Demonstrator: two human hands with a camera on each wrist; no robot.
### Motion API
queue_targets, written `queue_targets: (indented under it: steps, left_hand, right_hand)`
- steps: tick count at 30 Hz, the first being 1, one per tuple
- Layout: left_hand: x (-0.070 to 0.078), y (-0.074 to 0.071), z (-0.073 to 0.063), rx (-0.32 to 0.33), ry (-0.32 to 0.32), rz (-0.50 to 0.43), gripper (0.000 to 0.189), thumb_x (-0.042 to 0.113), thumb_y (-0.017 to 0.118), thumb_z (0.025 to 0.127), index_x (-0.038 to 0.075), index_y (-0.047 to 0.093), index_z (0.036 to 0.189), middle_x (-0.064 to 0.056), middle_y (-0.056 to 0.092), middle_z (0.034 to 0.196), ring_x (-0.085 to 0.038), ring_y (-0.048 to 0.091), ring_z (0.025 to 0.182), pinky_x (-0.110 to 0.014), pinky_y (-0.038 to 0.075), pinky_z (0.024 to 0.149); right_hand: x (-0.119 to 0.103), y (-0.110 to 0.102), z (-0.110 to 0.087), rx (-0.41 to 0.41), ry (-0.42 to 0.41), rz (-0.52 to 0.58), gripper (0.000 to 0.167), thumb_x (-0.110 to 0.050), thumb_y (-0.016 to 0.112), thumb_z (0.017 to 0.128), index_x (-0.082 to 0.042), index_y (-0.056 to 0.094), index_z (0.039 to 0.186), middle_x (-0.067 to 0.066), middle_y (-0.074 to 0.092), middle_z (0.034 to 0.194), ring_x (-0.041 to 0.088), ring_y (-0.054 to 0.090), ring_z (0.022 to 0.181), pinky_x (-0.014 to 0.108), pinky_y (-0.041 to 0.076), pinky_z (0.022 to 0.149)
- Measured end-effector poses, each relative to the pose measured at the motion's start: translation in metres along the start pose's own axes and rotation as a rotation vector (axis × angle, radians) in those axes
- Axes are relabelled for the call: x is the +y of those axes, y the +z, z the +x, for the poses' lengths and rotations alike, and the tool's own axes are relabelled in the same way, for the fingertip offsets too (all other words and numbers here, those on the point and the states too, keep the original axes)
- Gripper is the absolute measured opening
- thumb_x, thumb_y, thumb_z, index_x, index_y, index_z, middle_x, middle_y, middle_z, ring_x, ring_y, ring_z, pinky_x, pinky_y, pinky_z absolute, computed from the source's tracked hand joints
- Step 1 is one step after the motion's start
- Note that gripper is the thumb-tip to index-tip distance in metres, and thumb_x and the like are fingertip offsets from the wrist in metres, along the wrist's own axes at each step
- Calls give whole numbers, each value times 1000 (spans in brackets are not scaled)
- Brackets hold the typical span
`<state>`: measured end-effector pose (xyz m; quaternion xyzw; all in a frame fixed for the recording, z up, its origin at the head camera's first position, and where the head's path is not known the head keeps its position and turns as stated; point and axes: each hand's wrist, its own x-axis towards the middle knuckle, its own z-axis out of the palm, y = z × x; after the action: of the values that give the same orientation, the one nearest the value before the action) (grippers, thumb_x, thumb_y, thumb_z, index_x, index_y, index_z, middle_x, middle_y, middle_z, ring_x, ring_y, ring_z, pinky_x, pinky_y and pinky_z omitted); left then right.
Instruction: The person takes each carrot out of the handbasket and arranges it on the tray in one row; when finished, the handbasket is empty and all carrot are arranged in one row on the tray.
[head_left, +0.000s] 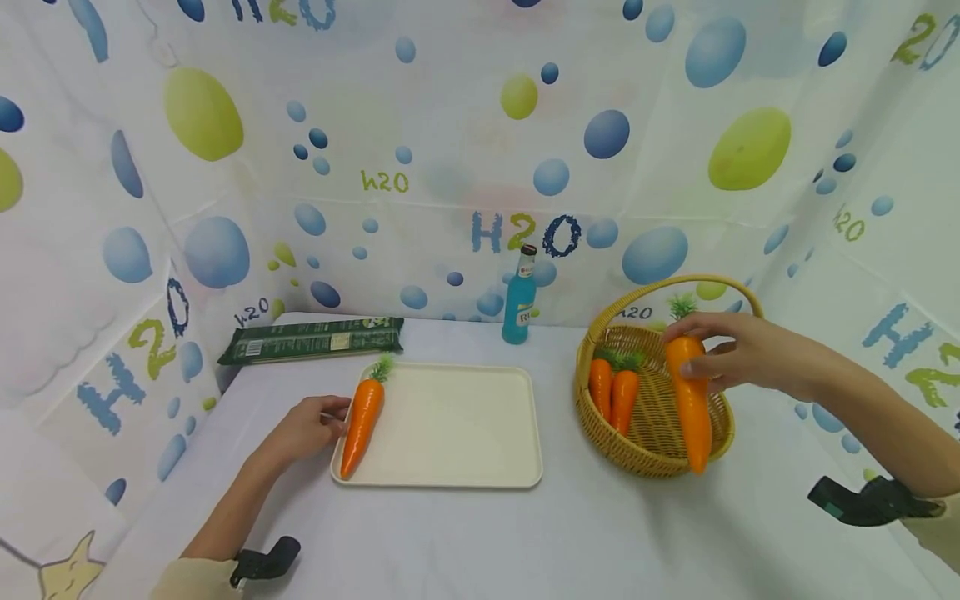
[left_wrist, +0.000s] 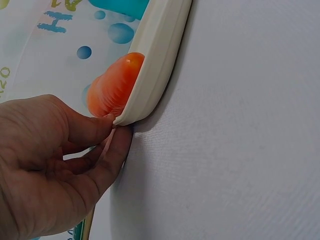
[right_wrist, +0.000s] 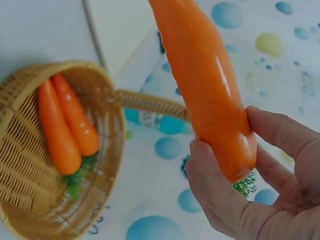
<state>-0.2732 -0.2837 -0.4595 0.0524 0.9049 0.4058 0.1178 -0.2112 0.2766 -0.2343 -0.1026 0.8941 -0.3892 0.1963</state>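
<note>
My right hand (head_left: pixel 738 354) pinches a carrot (head_left: pixel 688 404) near its leafy top, its tip pointing down, above the wicker basket (head_left: pixel 585 392). In the right wrist view, thumb and fingers press the carrot (right_wrist: pixel 205 85) from both sides. Two more carrots (right_wrist: pixel 60 130) lie together inside the basket (right_wrist: pixel 117 150). At the left, my left hand (head_left: pixel 306 429) pinches the rim of the cream tray (head_left: pixel 450 425), thumb on top and fingers beneath in the left wrist view. One carrot (head_left: pixel 363 425) rests along the tray's left side, close beside that hand.
A blue bottle (head_left: pixel 519 300) with a dark cap stands behind the tray. A long dark green package (head_left: pixel 315 340) lies at the back left. The basket's handle (head_left: pixel 660 285) arches up beside my right hand. Patterned cloth (head_left: pixel 450 125) hangs behind the white table.
</note>
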Motion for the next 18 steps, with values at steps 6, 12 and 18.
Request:
queue_targets:
  steps: [6, 12, 18]
  left_hand:
    - [2, -1, -2, 1, 1, 5, 45, -1, 62, 88, -12, 53, 131, -19, 63, 112, -30, 61, 98, -39, 57, 81]
    - [2, -2, -3, 1, 2, 9, 45, -2, 62, 88, -13, 53, 131, -19, 63, 111, -30, 61, 98, -40, 57, 81]
    - [4, -1, -3, 4, -6, 12, 45, -1, 62, 88, -12, 53, 131, -20, 63, 113, -31, 61, 99, -41, 57, 81]
  right_hand:
    - [-21, 11, -7, -20, -86, -8, 44, -20, 68, 94, -13, 54, 135, 18, 46, 134, 32, 63, 105, 39, 57, 82]
    - [-49, 20, -3, 11, -156, -58, 41, -22, 70, 93, -20, 57, 133, 12, 50, 135, 30, 63, 106, 38, 58, 80]
    - [-76, 28, 13, 60, -174, -108, 41, -28, 71, 92, -25, 59, 131, 5, 54, 132, 27, 62, 108, 37, 57, 81]
